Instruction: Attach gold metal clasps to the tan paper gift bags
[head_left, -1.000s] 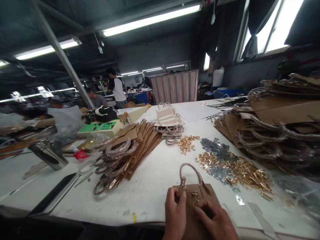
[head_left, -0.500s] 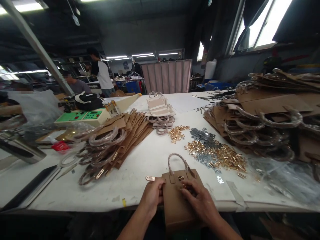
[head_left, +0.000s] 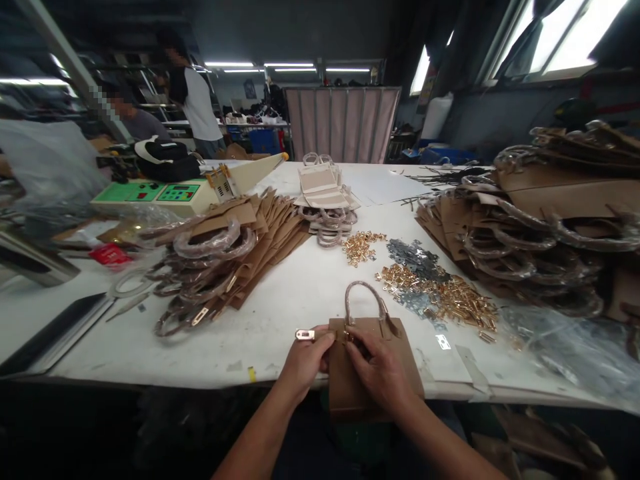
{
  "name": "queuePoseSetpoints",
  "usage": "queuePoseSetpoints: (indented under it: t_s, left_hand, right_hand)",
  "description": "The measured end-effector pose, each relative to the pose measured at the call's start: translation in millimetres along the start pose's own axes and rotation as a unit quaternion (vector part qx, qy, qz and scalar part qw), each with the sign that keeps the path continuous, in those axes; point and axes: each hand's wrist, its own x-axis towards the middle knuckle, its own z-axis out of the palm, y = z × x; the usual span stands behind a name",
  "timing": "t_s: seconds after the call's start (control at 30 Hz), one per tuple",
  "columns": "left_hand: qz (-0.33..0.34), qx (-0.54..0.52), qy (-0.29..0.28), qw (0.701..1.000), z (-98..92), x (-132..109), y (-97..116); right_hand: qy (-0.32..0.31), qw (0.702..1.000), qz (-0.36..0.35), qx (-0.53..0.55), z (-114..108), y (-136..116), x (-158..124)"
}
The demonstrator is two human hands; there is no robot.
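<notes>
A small tan handbag (head_left: 395,353) with a plastic-wrapped handle (head_left: 363,300) stands on the white table edge, directly in front of me. My right hand (head_left: 377,367) lies across its front, with the fingers pinched on a gold fitting near the handle base, mostly hidden. My left hand (head_left: 305,363) is at the bag's left side. A small gold clasp plate (head_left: 305,335) sticks out from between its thumb and fingers. The bag's lower part hangs over the table edge.
Loose gold fittings (head_left: 440,297) and grey metal pieces (head_left: 415,260) lie just right of the bag. Stacks of tan bags with wrapped handles sit left (head_left: 210,267) and right (head_left: 525,240). Scissors (head_left: 130,293) lie at left, beyond them a green control unit (head_left: 150,193). Co-workers (head_left: 193,100) are in the background.
The view has tilted downward slightly. My left hand has moved up the bag's left side with the clasp plate, and my right hand has shifted towards the handle base.
</notes>
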Motion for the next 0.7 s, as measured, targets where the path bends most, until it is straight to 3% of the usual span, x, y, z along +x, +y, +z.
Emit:
queuePoseSetpoints:
  t_s: [0.23, 0.7]
  left_hand:
    - [0.022, -0.028, 0.02, 0.999, -1.2, 1.2, -11.0]
    - [0.08, 0.04, 0.04, 0.995, -8.2, 3.9, -25.8]
  right_hand:
    - [0.007, 0.999, 0.022, -0.048, 3.3, -11.1, 5.1]
    - [0.002, 0.996, 0.083, -0.042, 9.4, -23.8, 10.4]
